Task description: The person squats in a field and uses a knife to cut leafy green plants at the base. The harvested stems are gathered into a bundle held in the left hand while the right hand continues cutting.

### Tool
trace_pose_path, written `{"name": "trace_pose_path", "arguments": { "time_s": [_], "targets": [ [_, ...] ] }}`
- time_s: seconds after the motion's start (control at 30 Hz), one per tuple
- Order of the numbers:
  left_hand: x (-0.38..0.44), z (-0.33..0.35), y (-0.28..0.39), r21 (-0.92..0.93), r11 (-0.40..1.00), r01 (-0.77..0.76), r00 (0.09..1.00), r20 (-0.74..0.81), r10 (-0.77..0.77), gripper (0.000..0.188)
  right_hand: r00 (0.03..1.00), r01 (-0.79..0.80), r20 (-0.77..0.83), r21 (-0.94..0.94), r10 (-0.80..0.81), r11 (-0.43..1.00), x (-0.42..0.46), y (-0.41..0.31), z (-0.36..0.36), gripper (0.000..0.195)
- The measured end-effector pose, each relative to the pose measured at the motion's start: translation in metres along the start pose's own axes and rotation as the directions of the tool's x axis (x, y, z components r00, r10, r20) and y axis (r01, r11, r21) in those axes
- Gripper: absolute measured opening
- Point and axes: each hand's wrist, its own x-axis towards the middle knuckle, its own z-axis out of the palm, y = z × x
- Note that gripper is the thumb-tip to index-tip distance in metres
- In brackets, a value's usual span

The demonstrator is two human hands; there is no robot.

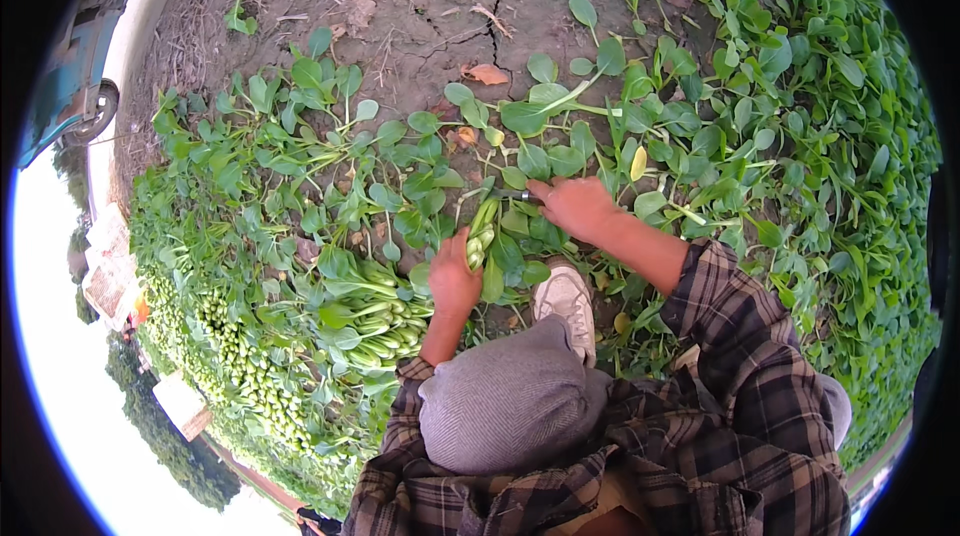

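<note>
My left hand [455, 277] is closed around a small bunch of leafy greens [481, 239], their pale stem ends showing beside the fingers. To its right, my right hand [576, 207] grips a small knife [511, 194], whose metal part points left toward the top of the bunch; the handle is mostly hidden in the fist. Low green plants surround both hands. A pile of cut greens [386, 322] with pale stems lies left of my left wrist.
Rows of cut greens [255, 378] lie at the lower left. Dense standing greens [862, 161] fill the right. Cracked soil [427, 18] lies ahead. My white shoe [564, 299] is below the hands. A blue vehicle [71, 93] stands far left, and pale boxes [180, 401] are at the field's edge.
</note>
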Motion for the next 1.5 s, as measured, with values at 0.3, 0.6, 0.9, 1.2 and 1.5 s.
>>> {"name": "trace_pose_path", "arguments": {
  "time_s": [0.3,0.6,0.9,1.2,1.5],
  "targets": [
    [-0.008,-0.005,-0.01,-0.111,0.991,-0.073,0.99,-0.127,0.059,0.058,0.983,-0.077,0.173,0.108,0.058,0.991,0.006,-0.007,0.001,0.028],
    [0.021,-0.055,0.078,-0.171,0.837,-0.52,0.849,-0.215,0.483,0.051,0.953,-0.095,0.138,0.981,0.271,-0.167,-0.036,0.031,-0.031,0.045],
    [0.081,-0.083,0.188,-0.583,0.772,-0.253,0.916,0.113,0.386,0.06,0.795,0.22,-0.282,0.959,0.536,0.178,-0.093,0.086,-0.077,0.025],
    [0.156,-0.054,0.314,-0.166,0.68,-0.714,0.565,0.436,0.7,0.056,0.56,0.131,-0.21,0.978,0.802,0.165,-0.134,0.123,-0.046,0.024],
    [0.224,0.032,0.426,0.448,0.099,-0.889,0.327,0.468,0.821,0.078,0.322,-0.313,-0.329,0.848,0.888,0.427,-0.171,0.193,-0.021,0.041]
  ]
}}
